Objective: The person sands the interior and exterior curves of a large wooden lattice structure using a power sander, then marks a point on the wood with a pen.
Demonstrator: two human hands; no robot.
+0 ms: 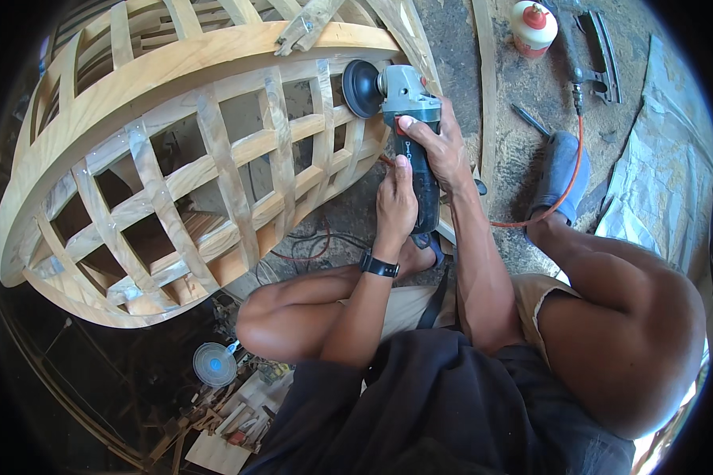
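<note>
Grey metal tops the grinder (412,93), which is in the far middle, by the right end of the wood frame (280,150). Its round black pad (362,89) faces left, and I cannot tell if it touches the wood. The right hand (444,150) wraps its fingers around the grinder, with the thumb by a red switch (400,125). The left hand (397,198) puts its thumb on the side; I cannot tell how its other fingers sit. Far right, a white bottle (533,39) and a nail gun (604,59) are on the floor (523,83).
</note>
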